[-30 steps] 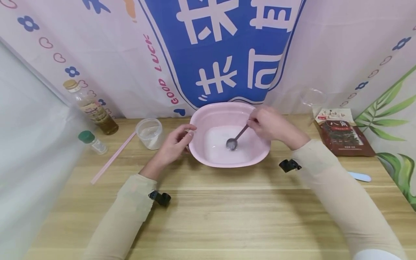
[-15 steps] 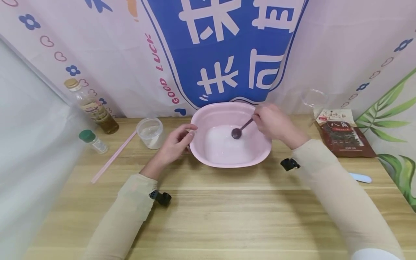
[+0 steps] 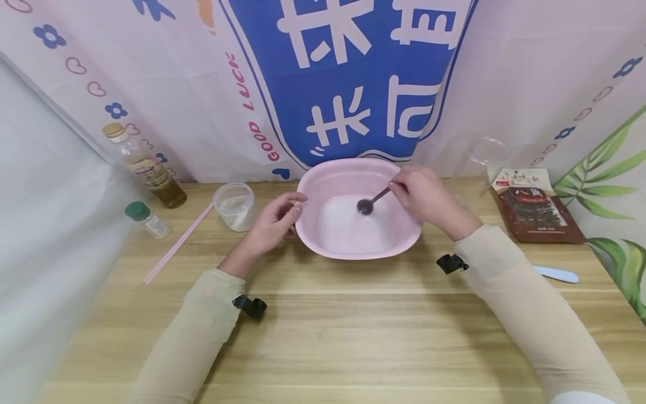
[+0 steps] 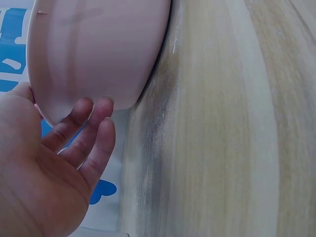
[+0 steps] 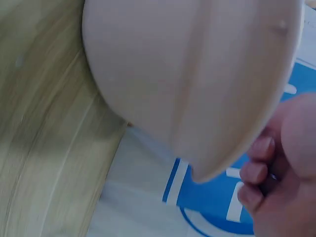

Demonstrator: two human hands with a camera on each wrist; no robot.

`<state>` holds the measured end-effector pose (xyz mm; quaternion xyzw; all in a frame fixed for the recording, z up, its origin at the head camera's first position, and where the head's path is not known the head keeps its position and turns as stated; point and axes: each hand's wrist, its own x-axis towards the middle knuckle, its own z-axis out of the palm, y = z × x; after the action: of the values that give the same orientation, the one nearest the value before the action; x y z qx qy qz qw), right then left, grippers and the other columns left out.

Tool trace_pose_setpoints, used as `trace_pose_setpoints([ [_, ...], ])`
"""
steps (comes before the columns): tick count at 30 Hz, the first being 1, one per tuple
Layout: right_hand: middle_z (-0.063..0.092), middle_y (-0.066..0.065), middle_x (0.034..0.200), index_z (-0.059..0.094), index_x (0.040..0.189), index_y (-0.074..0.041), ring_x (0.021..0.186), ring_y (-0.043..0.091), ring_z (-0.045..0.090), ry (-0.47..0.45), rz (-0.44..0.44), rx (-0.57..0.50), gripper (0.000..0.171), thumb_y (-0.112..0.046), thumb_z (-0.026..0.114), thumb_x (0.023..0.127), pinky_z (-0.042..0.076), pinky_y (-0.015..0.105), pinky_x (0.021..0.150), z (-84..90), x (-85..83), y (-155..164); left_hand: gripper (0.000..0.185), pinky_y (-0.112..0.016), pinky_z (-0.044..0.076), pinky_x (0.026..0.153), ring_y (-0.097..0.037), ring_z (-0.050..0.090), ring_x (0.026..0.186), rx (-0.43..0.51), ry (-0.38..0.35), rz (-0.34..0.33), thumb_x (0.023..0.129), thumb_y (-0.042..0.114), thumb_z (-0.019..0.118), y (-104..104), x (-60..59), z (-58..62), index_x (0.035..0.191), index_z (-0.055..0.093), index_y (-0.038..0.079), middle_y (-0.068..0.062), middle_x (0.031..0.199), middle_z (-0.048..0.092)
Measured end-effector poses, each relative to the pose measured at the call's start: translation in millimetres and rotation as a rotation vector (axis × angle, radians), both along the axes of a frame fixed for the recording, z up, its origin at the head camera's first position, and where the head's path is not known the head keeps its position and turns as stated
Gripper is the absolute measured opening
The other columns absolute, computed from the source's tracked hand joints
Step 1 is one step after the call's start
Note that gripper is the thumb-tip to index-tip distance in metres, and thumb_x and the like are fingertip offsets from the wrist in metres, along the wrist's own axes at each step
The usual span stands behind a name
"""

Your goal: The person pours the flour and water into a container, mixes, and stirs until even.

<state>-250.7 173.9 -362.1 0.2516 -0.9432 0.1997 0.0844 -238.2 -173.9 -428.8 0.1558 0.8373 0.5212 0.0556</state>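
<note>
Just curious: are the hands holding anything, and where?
The right hand pinches a spoon by its handle end; the left hand steadies the pink basin at its rim.

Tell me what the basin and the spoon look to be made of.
Pink basin: likely plastic, with a smooth, evenly coloured, softly glossy wall. Spoon pinched by the right hand: dark with a dull sheen, perhaps metal; too small to tell.

We cannot read the label on the bottle [image 3: 143, 167] or the print on the brown packet [image 3: 536, 208] — too small. Right wrist view is blurred; the basin [image 5: 197, 79] runs past the frame edges, and the spoon handle is hidden behind curled fingers [image 5: 256, 173].
</note>
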Motion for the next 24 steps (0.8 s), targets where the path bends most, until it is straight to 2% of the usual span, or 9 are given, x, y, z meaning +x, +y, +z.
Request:
trace_pose_setpoints([
  [3,0.07,0.019,0.089,0.08,0.105,0.007,0.084,0.036,0.063,0.032,-0.061,0.017,0.019,-0.005,0.065,0.104,0.055,0.048,0.077,-2.2,-1.9,5,0.034,-0.045,0.064,0.069,-0.045,0.066,0.085,-0.006,-0.002,-0.005,0.114,0.022,0.054,1,-0.1,0.5,0.144,0.061,0.008,-0.021,0.1,0.068],
  [5,0.072,0.02,0.09,0.08,0.105,0.007,0.084,0.037,0.064,0.02,-0.053,0.01,0.018,-0.005,0.067,0.103,0.055,0.049,0.077,-5.2,-3.3,6,0.034,-0.043,0.064,0.069,-0.044,0.066,0.085,-0.007,-0.004,-0.004,0.114,0.023,0.054,2,-0.1,0.6,0.144,0.061,0.008,-0.021,0.101,0.068],
  [8,0.077,0.02,0.096,0.081,0.106,0.005,0.09,0.036,0.068,-0.024,0.016,-0.011,0.016,-0.006,0.07,0.103,0.059,0.049,0.084,-11.3,-4.1,1,0.034,-0.042,0.064,0.069,-0.042,0.066,0.086,-0.012,-0.004,-0.003,0.114,0.023,0.054,2,0.2,0.9,0.144,0.061,0.009,-0.021,0.101,0.068],
  [11,0.079,0.018,0.099,0.081,0.106,0.004,0.095,0.034,0.07,-0.057,0.128,-0.023,0.015,-0.007,0.07,0.104,0.06,0.05,0.091,-16.2,-1.9,-9,0.034,-0.044,0.065,0.069,-0.041,0.066,0.085,-0.008,0.001,-0.002,0.114,0.023,0.053,1,0.9,0.8,0.144,0.061,0.009,-0.021,0.101,0.068],
  [14,0.076,0.013,0.094,0.08,0.103,0.002,0.09,0.029,0.067,-0.079,0.235,-0.023,0.015,-0.007,0.069,0.104,0.059,0.047,0.088,-16.0,3.8,-14,0.033,-0.047,0.065,0.069,-0.042,0.067,0.083,0.005,0.008,-0.004,0.114,0.021,0.053,0,1.5,-0.1,0.144,0.061,0.007,-0.022,0.1,0.068],
  [16,0.072,0.01,0.09,0.08,0.101,0.001,0.086,0.025,0.064,-0.099,0.271,-0.015,0.015,-0.006,0.068,0.105,0.058,0.044,0.083,-12.5,8.4,-11,0.033,-0.048,0.066,0.069,-0.043,0.067,0.083,0.015,0.008,-0.004,0.114,0.02,0.053,0,1.5,-0.5,0.144,0.061,0.007,-0.022,0.1,0.069],
  [19,0.071,0.008,0.091,0.079,0.1,-0.001,0.085,0.025,0.064,-0.078,0.234,0.038,0.014,-0.006,0.066,0.105,0.058,0.044,0.083,-5.7,14.1,0,0.034,-0.047,0.066,0.069,-0.044,0.067,0.085,0.015,0.004,-0.004,0.114,0.021,0.053,1,1.1,-0.6,0.144,0.061,0.008,-0.022,0.1,0.068],
  [24,0.07,0.013,0.092,0.077,0.101,0.001,0.085,0.033,0.065,0.054,0.04,0.155,0.015,-0.005,0.064,0.103,0.059,0.05,0.079,-0.2,14.2,13,0.034,-0.045,0.066,0.07,-0.045,0.067,0.087,0.007,0.001,-0.006,0.114,0.022,0.054,1,0.8,0.9,0.144,0.061,0.008,-0.023,0.102,0.068],
])
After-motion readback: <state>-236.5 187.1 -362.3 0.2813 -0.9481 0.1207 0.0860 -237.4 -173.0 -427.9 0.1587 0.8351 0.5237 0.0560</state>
